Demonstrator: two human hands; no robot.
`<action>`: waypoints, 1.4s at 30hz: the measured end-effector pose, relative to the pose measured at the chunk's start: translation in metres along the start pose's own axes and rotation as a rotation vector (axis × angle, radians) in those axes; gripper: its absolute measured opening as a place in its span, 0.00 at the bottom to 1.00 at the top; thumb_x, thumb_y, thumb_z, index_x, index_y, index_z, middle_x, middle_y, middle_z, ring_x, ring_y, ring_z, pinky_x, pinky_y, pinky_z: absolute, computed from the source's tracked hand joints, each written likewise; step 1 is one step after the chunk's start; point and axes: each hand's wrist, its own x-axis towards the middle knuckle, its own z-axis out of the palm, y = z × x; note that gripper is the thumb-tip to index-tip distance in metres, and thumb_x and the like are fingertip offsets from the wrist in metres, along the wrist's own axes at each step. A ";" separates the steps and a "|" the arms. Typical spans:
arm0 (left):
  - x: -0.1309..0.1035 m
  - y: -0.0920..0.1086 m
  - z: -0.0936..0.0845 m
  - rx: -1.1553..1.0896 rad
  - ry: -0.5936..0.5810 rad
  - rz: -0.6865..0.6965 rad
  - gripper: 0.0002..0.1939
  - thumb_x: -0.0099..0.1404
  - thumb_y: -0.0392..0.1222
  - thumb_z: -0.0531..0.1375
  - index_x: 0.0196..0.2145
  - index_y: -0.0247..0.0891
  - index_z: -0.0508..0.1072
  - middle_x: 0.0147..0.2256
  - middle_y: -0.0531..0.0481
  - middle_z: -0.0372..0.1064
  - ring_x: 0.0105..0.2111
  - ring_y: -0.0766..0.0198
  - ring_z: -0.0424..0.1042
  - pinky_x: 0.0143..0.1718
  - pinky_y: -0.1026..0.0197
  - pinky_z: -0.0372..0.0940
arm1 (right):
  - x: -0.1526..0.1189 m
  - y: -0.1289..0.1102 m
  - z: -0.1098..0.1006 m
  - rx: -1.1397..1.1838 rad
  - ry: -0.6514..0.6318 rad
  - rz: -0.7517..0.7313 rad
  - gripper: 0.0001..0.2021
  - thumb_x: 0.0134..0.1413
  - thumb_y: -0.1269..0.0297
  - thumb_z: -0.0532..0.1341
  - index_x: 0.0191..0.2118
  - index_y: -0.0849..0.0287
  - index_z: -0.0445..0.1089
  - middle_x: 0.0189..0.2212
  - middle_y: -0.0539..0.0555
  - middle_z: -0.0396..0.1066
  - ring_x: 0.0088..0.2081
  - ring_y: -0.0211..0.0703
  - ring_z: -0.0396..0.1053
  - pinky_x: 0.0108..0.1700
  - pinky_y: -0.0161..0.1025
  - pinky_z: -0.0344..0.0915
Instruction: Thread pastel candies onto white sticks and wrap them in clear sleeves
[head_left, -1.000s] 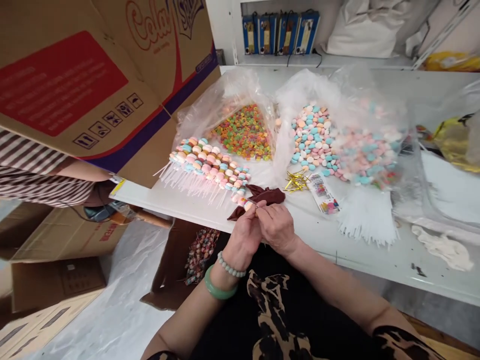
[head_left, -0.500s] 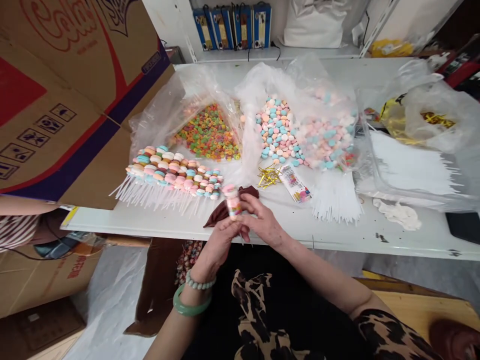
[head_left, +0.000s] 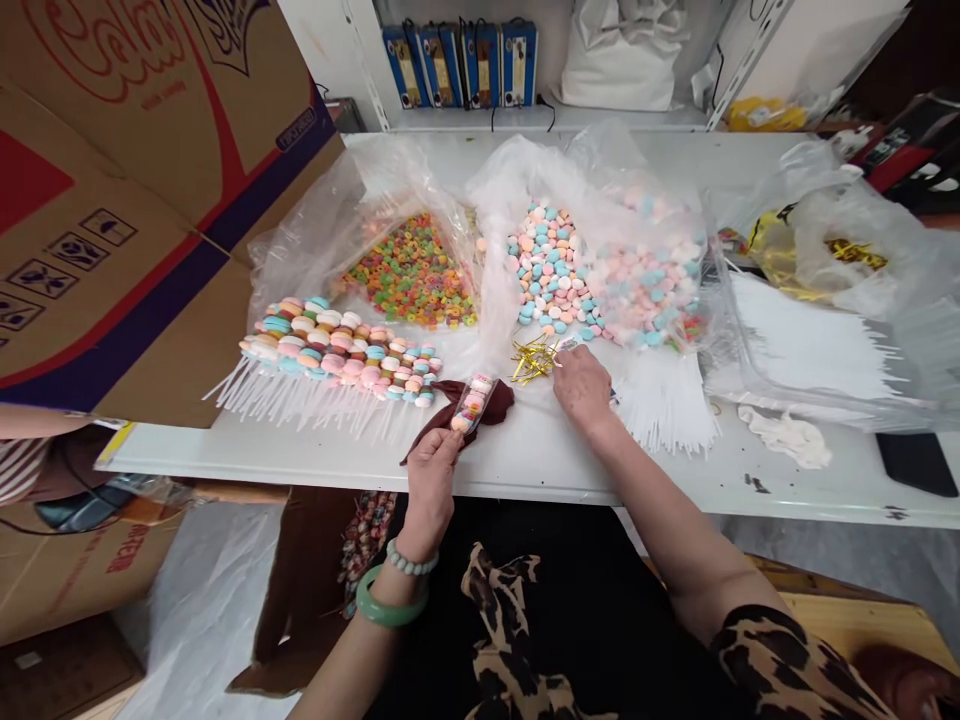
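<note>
My left hand [head_left: 436,455] is closed around the lower end of a wrapped marshmallow candy stick [head_left: 474,403]. Pink, white and orange pieces show through its clear wrapper, tilted to the right. Beneath it a dark brown cloth [head_left: 499,405] lies crumpled on the table. Beside a small heap of gold twist ties [head_left: 532,360], my right hand [head_left: 583,385] is down with fingers curled; what they pinch is hidden. That hand covers most of a printed packet [head_left: 568,345], leaving bits of its edges showing.
Finished candy sticks [head_left: 337,345] lie piled at left. Behind are bags of ring candies [head_left: 420,270] and pastel marshmallows [head_left: 551,265]. White sticks [head_left: 667,400] and a clear tray [head_left: 817,395] are at right. A large carton [head_left: 150,230] stands left.
My right hand has let go of the candy stick and moved right to the twist ties and printed packet. My left hand keeps the stick, now tilted over the cloth.
</note>
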 end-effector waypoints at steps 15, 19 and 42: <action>0.004 0.017 -0.005 -0.217 0.021 -0.342 0.13 0.44 0.44 0.66 0.20 0.35 0.66 0.14 0.60 0.53 0.12 0.79 0.44 0.14 0.69 0.35 | 0.002 0.017 -0.017 -0.162 -0.071 0.031 0.14 0.63 0.69 0.46 0.42 0.58 0.69 0.36 0.57 0.73 0.35 0.47 0.67 0.32 0.39 0.52; 0.002 0.015 -0.004 -0.232 0.008 -0.351 0.14 0.45 0.45 0.66 0.21 0.35 0.67 0.15 0.59 0.54 0.12 0.79 0.45 0.14 0.69 0.35 | -0.003 0.011 -0.022 -0.217 -0.044 0.037 0.13 0.62 0.71 0.47 0.39 0.59 0.69 0.33 0.58 0.73 0.34 0.47 0.68 0.32 0.39 0.50; -0.009 0.002 0.006 -0.348 -0.074 -0.246 0.21 0.46 0.52 0.71 0.25 0.34 0.69 0.16 0.61 0.53 0.14 0.78 0.45 0.16 0.69 0.37 | -0.091 -0.080 0.009 0.202 -0.263 -0.270 0.07 0.51 0.72 0.52 0.30 0.56 0.66 0.29 0.53 0.71 0.32 0.43 0.65 0.36 0.39 0.56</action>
